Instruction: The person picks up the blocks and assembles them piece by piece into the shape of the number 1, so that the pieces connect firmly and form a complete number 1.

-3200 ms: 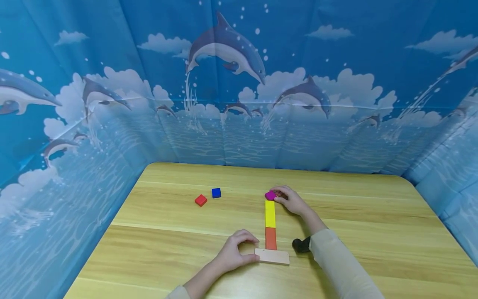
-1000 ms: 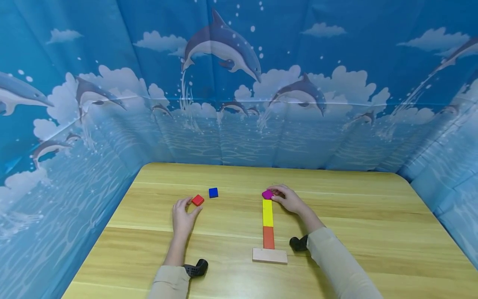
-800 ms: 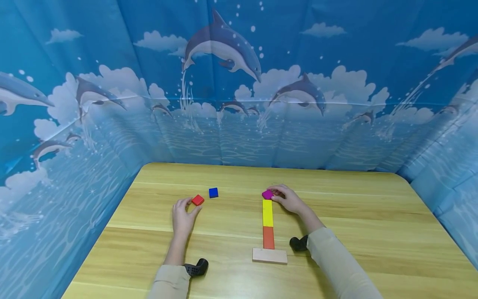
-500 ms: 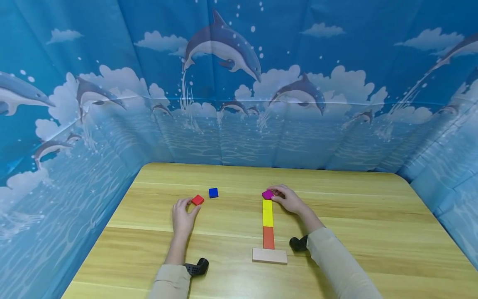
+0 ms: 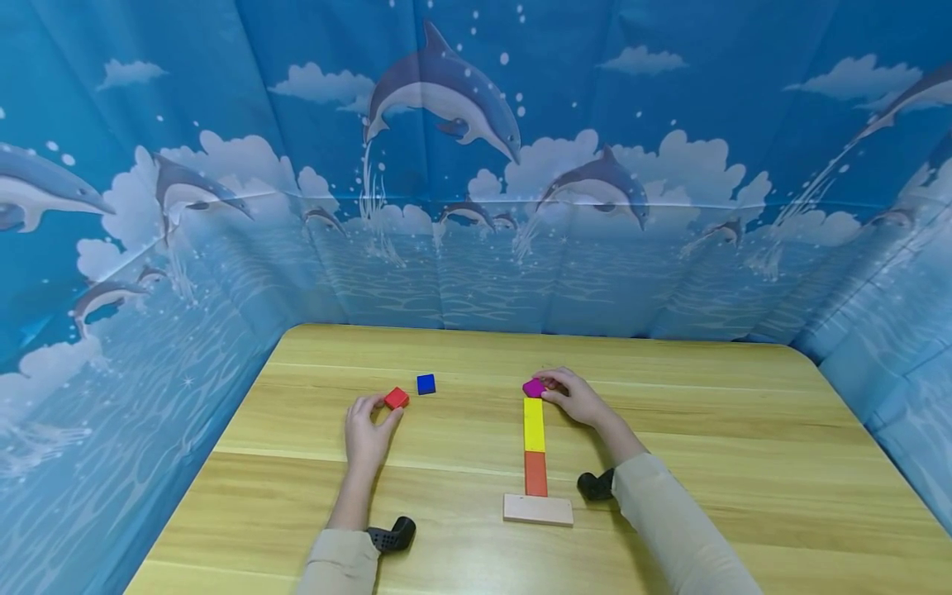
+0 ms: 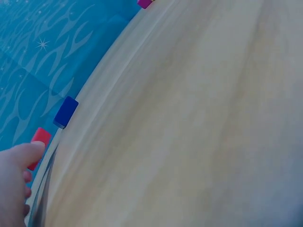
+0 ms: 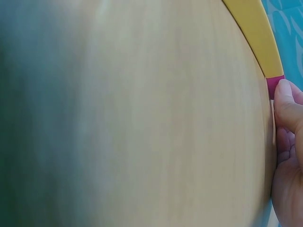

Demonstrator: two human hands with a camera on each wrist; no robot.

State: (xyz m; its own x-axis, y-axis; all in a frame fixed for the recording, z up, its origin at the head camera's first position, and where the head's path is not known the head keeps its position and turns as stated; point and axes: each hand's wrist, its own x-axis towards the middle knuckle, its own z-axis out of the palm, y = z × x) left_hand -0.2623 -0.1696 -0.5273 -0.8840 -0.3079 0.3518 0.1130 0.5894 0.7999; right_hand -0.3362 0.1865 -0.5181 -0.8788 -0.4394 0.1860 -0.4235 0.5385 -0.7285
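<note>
My left hand [image 5: 366,434] pinches a small red block [image 5: 397,398] between thumb and fingers at the table's left. In the left wrist view the thumb lies over part of that red block [image 6: 41,136]. Just right of it sits a blue block [image 5: 426,384]. My right hand [image 5: 578,398] pinches a magenta block [image 5: 533,387] at the far end of a line of blocks. Below it come a yellow block [image 5: 534,425], an orange-red block [image 5: 535,473] and a crosswise pale wooden block [image 5: 538,509]. In the right wrist view, the magenta block [image 7: 273,86] adjoins the yellow one.
All the blocks lie on a wood-grain table [image 5: 706,463] with rounded far corners. A blue curtain [image 5: 476,273] printed with dolphins surrounds its back and sides. Black wrist devices [image 5: 392,535] are on both forearms.
Since the earliest frame, my left hand has left the pale wooden block and gone to the red block, which has lately shifted very slightly right. My right hand stays at the magenta block.
</note>
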